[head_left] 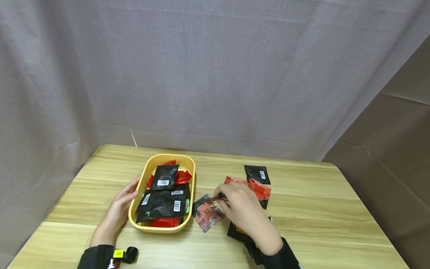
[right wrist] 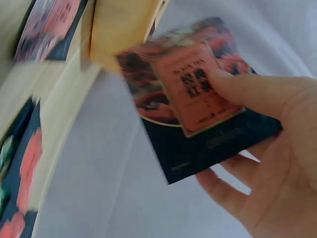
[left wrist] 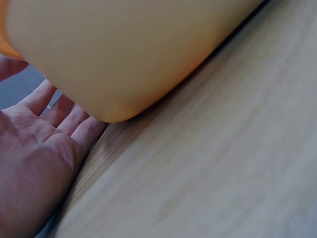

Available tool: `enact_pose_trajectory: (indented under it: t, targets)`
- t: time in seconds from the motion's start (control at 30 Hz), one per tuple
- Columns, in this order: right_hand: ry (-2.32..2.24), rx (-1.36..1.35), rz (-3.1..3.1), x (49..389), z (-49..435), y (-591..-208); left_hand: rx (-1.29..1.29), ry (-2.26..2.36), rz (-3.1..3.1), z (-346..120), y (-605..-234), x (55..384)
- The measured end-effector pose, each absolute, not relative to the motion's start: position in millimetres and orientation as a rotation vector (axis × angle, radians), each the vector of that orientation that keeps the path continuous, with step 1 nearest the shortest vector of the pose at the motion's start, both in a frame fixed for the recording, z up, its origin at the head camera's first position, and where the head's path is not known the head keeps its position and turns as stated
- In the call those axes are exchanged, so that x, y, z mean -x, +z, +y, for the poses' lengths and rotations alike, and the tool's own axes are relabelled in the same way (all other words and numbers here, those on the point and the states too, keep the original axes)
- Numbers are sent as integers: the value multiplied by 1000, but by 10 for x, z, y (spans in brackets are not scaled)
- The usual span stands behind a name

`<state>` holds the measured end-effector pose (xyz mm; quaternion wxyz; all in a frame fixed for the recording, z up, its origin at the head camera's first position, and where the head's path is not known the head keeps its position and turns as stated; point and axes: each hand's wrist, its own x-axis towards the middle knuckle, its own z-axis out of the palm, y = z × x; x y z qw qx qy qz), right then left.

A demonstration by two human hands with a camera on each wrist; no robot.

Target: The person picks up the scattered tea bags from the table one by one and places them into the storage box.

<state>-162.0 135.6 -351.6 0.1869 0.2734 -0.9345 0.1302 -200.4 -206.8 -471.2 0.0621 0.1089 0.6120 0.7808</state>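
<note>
Two hands are apart: left point(head_left: 120, 204), outstretched, touching the yellow basket point(head_left: 159, 230); right point(head_left: 240, 203) pinching a packet point(right wrist: 183, 104).

A grey fabric curtain point(head_left: 208, 82) is hanging behind a wood-grain table point(head_left: 322, 220), falling in soft vertical folds at the left and showing faint horizontal creases. A thin pale sliver point(head_left: 133, 137) is showing low in the cloth, near the table's far edge. On the right, a darker taupe cloth panel point(head_left: 386, 134) is slanting toward the foreground, creases crossing it. The tabletop's yellowish grain is running mostly crosswise, its far corners curving round. Soft, diffuse light is falling across everything.
</note>
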Motion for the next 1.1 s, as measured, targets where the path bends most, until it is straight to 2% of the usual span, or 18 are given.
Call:
enact_pose_trajectory:
  t: [0.53, 1.1]
  targets:
    - [370, -1124, -2362, 1658, 485, -3722, -398, 2419, 1770, -2068, -4728, 2004]
    - [307, -1150, -2482, 1681, 355, -3939, -341, 2351, 1852, -2068, -4697, 1991]
